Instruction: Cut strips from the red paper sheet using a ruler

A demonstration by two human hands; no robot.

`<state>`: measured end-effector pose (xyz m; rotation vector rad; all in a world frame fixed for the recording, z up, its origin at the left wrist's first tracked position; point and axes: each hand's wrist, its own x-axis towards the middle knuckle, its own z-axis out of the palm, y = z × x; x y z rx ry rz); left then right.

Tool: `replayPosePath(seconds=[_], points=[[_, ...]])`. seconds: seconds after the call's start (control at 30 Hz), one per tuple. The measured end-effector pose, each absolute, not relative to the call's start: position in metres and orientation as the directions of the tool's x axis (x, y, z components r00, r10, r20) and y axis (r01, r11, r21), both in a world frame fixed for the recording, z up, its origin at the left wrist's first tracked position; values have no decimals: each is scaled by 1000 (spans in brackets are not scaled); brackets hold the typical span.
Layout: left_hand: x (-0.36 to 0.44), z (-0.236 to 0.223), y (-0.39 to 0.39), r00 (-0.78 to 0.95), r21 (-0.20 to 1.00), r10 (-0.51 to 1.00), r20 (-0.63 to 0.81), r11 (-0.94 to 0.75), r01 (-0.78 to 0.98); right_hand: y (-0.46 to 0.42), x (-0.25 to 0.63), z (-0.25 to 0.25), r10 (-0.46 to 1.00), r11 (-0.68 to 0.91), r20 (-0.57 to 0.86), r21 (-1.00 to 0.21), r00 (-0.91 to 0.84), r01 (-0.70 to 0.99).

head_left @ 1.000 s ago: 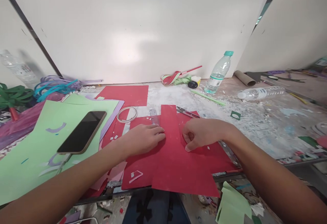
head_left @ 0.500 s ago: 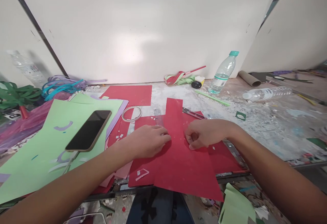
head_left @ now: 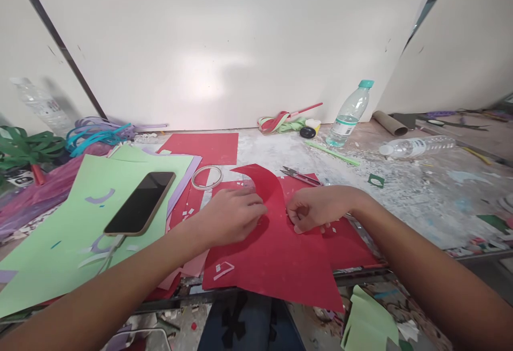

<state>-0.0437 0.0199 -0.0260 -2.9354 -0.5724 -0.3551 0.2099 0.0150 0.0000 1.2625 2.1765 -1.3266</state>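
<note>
A red paper sheet (head_left: pixel 288 265) with a narrower upper part lies between my hands and hangs over the table's front edge. Its far end curls up and bends to the left. My left hand (head_left: pixel 236 215) grips the sheet's left edge, fingers closed. On the opposite edge, my right hand (head_left: pixel 312 209) pinches the paper between thumb and fingers. Just beyond the right hand lie scissors (head_left: pixel 300 176), blades pointing left, handles hidden. More red paper (head_left: pixel 352 249) lies underneath, with small white scraps on it. A ring of tape (head_left: pixel 207 178) rests left of the curled end.
On the left a phone (head_left: pixel 140 203) with a cable lies on green paper (head_left: pixel 44 255). A bottle (head_left: pixel 349 116) stands at the back; another bottle (head_left: pixel 419 146) lies on its side. A cardboard tube (head_left: pixel 389 123) sits by the wall. Green paper (head_left: pixel 371 319) is below the table edge.
The far end of the red sheet, flat and straight before, now curls up and leftward. Both hands keep nearly the same place, the right slightly further left.
</note>
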Motion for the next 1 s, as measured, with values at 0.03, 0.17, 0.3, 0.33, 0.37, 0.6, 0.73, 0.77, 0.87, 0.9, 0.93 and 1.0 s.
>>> replayPosePath(seconds=[0.03, 0.17, 0.3, 0.33, 0.37, 0.6, 0.73, 0.77, 0.87, 0.9, 0.93, 1.0], points=[[-45, -25, 23, 885, -51, 396, 245, -906, 420, 15, 210, 0, 526, 188, -627, -573, -574, 798], [-55, -25, 33, 873, 36, 480, 87, -877, 479, 15, 209, 3, 523, 182, -618, -591, -586, 786], [-60, -27, 37, 851, 76, 525, -5, -848, 524, 16, 208, 4, 526, 159, -622, -597, -579, 786], [-60, -26, 37, 841, 71, 541, -3, -839, 539, 16, 207, 4, 523, 157, -623, -600, -582, 784], [-59, -26, 36, 836, 58, 548, 1, -835, 547, 16, 207, 4, 521, 158, -621, -604, -586, 781], [-46, -30, 30, 914, -152, 400, 70, -901, 406, 16, 207, 5, 550, 156, -599, -612, -582, 776], [-42, -37, 26, 956, -245, 275, 105, -924, 293, 17, 203, 1, 627, 195, -508, -632, -591, 750], [-42, -38, 25, 962, -263, 245, 118, -927, 268, 17, 202, 0, 646, 192, -487, -642, -588, 742], [-44, -40, 21, 973, -315, 144, 179, -929, 195, 17, 196, -6, 712, 148, -451, -653, -538, 743], [-45, -41, 21, 973, -328, 112, 202, -928, 175, 17, 195, -7, 735, 135, -439, -651, -517, 747], [-45, -41, 21, 971, -337, 86, 222, -928, 159, 17, 193, -9, 755, 128, -426, -651, -499, 748], [-47, -42, 22, 961, -342, 59, 271, -927, 153, 17, 190, -10, 777, 129, -401, -653, -486, 746]])
